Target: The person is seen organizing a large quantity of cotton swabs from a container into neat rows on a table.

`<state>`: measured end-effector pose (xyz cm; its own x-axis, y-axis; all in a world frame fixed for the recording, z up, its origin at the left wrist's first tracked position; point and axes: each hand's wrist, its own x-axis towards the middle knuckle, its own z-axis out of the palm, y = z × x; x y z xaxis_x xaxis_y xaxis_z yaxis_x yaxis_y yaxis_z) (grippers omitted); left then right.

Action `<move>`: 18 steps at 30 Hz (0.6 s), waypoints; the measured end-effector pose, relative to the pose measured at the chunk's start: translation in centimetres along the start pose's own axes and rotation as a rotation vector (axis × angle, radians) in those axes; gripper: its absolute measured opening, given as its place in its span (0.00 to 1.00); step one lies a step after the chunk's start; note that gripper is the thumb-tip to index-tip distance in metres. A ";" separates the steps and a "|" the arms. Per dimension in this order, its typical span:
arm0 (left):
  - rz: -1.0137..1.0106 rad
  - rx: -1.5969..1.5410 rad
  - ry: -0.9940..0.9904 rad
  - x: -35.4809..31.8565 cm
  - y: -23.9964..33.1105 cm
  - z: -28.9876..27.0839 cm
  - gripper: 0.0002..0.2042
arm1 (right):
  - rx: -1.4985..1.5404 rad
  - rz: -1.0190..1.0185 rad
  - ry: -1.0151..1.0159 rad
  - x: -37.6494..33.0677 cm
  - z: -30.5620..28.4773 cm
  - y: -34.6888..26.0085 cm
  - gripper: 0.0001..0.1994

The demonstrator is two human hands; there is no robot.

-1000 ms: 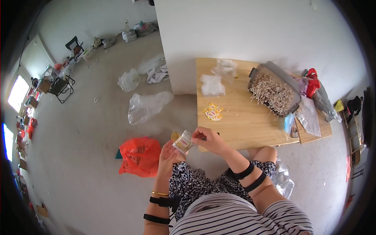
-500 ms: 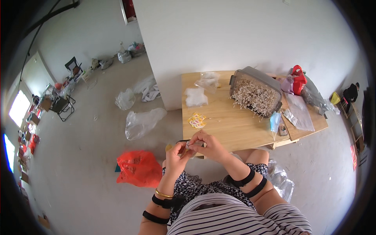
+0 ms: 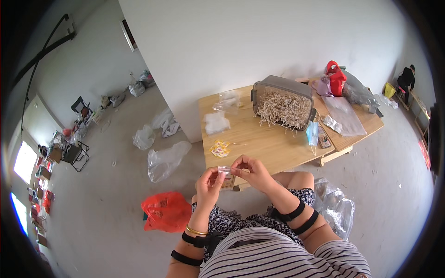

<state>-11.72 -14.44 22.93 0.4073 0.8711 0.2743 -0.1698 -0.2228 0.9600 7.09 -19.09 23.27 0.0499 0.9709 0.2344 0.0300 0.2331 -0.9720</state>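
Observation:
Over the table's near edge, a small clear plastic bag (image 3: 226, 178) is pinched by its top between my hands, with a pale printed piece showing inside. My left hand (image 3: 208, 186) grips one upper corner, fingers closed. On the opposite corner, my right hand (image 3: 254, 173) pinches with thumb and fingertips. Just beyond lie several small yellow-and-white cards (image 3: 219, 148) and a single cotton swab (image 3: 239, 144). A grey plastic tub (image 3: 283, 84) rests on its side, and a heap of cotton swabs (image 3: 283, 109) fills its mouth.
On the wooden table (image 3: 266, 148) lie a white stack (image 3: 216, 123), a clear bag (image 3: 227, 100), a blue face mask (image 3: 312, 133), a phone (image 3: 325, 140) and a red bag (image 3: 336, 78). An orange-red bag (image 3: 167, 211) sits on the floor at left. Another person (image 3: 407, 78) sits far right.
The small bag has turned more upright and its top is now stretched between both hands, which have moved slightly apart. My view has shifted, so the table appears further left.

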 end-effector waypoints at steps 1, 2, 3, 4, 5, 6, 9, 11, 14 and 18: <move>-0.010 0.009 -0.002 0.1 -0.1 0.1 0.08 | 0.001 -0.003 0.009 -0.2 -0.3 0.0 0.07; -0.008 0.011 -0.012 0.1 -0.1 0.3 0.08 | -0.009 -0.042 0.031 -0.3 -0.5 0.1 0.07; -0.011 0.025 -0.026 0.1 0.1 0.5 0.08 | -0.019 -0.081 0.053 -0.5 -0.7 0.2 0.07; -0.010 0.040 -0.037 0.3 0.2 0.6 0.09 | -0.019 -0.088 0.059 -0.6 -0.8 0.1 0.07; -0.004 0.042 -0.043 0.3 0.2 0.7 0.09 | 0.029 -0.112 0.100 -0.8 -0.8 0.0 0.07; 0.024 0.029 -0.040 0.3 0.0 0.8 0.08 | 0.077 -0.136 0.140 -0.9 -0.8 0.0 0.08; 0.067 0.004 -0.027 0.3 -0.3 1.6 0.08 | 0.154 -0.046 0.156 -1.3 -1.2 0.5 0.09; 0.082 -0.006 -0.011 0.3 -0.4 1.9 0.07 | 0.178 -0.011 0.136 -1.6 -1.6 0.5 0.09; 0.070 -0.047 -0.023 0.2 -0.7 1.9 0.06 | 0.200 0.018 0.116 -1.7 -1.8 0.8 0.08; 0.062 -0.060 -0.018 0.3 -0.8 2.0 0.06 | 0.210 0.011 0.135 -1.7 -1.9 0.7 0.08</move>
<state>-9.61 -14.86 22.36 0.4101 0.8483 0.3350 -0.2483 -0.2496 0.9360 8.91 -20.67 22.26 0.1822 0.9606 0.2099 -0.1790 0.2423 -0.9535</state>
